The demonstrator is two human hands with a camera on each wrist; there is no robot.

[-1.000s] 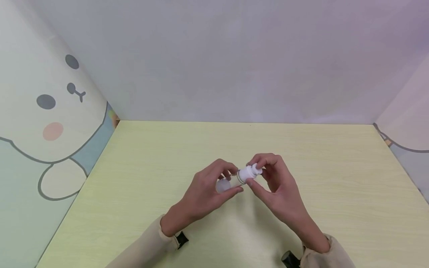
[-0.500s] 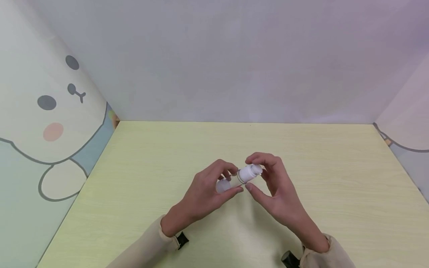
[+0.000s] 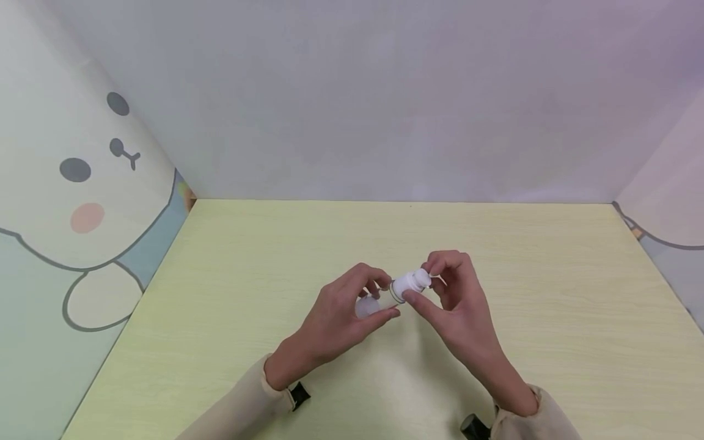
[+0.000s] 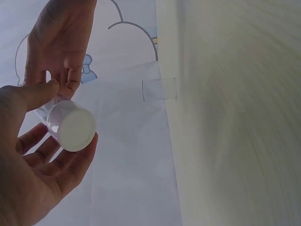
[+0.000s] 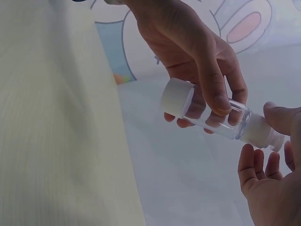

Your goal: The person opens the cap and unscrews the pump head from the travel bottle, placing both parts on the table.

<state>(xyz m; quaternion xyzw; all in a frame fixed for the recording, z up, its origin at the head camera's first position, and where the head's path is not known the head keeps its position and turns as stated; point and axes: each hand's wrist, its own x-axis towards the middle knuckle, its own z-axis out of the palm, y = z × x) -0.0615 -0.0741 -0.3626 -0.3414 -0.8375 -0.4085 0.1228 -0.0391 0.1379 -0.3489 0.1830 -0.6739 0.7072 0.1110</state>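
Observation:
A small clear pump bottle (image 3: pixel 387 297) with a white base and a white pump top (image 3: pixel 410 282) is held tilted above the table in the head view. My left hand (image 3: pixel 343 305) grips its body, thumb on the near side and fingers round the far side. The right hand (image 3: pixel 459 302) is at the pump end, thumb against the white collar and curled fingers close about the pump head. In the right wrist view the clear body (image 5: pixel 218 115) shows between the left fingers. The left wrist view faces the round white base (image 4: pixel 77 129).
A short, clear cylinder (image 4: pixel 160 89) appears near the table's edge in the left wrist view. Below the hands lies the pale wooden table (image 3: pixel 275 244), with a plain wall (image 3: pixel 385 110) behind and a cartoon-printed panel (image 3: pixel 49 201) on the left.
The right hand's fingers loosened from the pump top half a second ago, then came back with the thumb on the collar and fingertips further right. The left hand and bottle have stayed nearly still.

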